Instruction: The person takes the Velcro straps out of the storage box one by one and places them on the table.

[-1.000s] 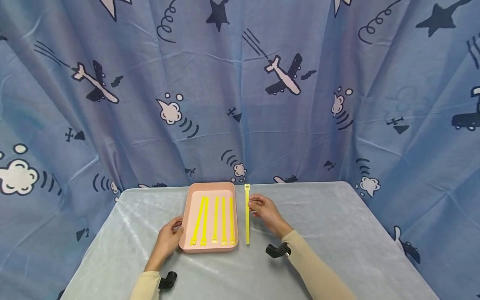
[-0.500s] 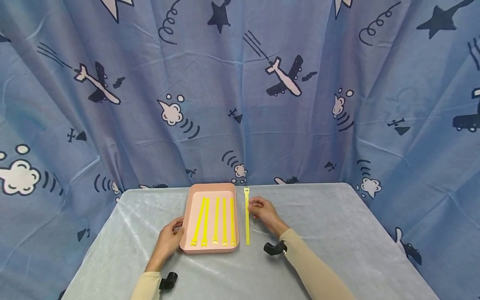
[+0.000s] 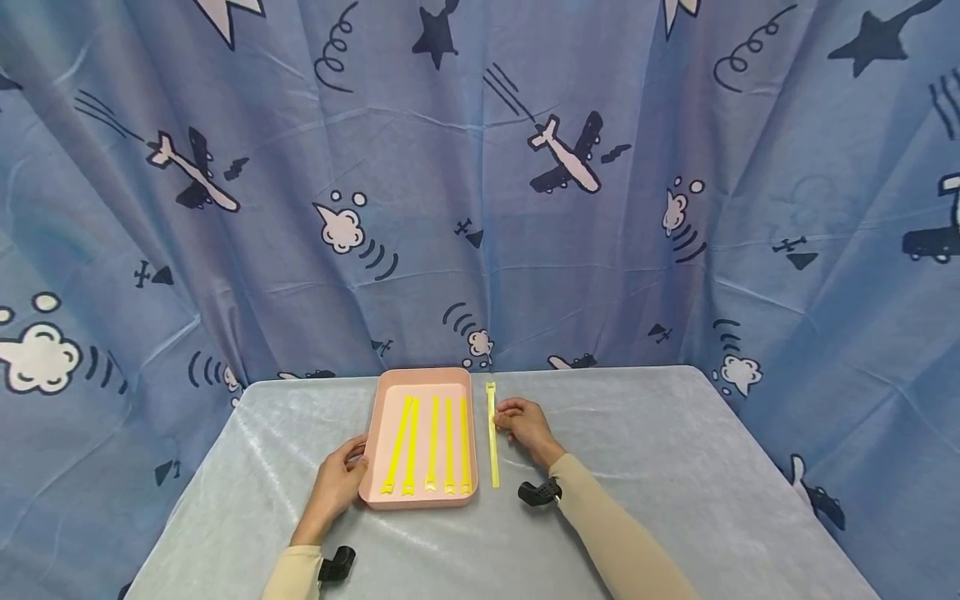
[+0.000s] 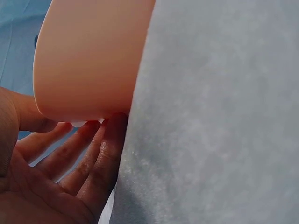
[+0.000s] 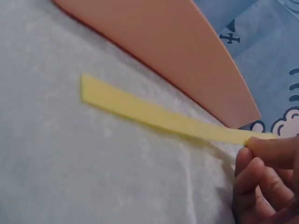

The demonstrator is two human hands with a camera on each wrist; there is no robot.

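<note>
In the head view, a pink tray [image 3: 418, 502] bears several yellow cable straps [image 3: 432, 442] lying lengthwise, each with a wider end toward the near side. My left hand [image 3: 337, 485] is at the tray's left side. In the left wrist view its fingers [image 4: 98, 163] are fairly straight, their tips against the tray's outer wall [image 4: 93, 60]. Right of the tray, my right hand [image 3: 528, 427] pinches another yellow cable strap [image 3: 493, 450] between thumb and fingers, its slotted end pointing away. The strap's plain end [image 5: 107, 95] reaches along the table in the right wrist view, beside the tray.
A grey cloth covers the table [image 3: 660, 483]. Its far edge runs just behind the tray, before a blue patterned curtain [image 3: 480, 183]. Black wrist cameras [image 3: 336, 565] sit on both forearms, near beige sleeves.
My right hand has drawn slightly nearer to me with the strap, whose slotted end now sits lower in the head view. The left hand and the tray have stayed in place.
</note>
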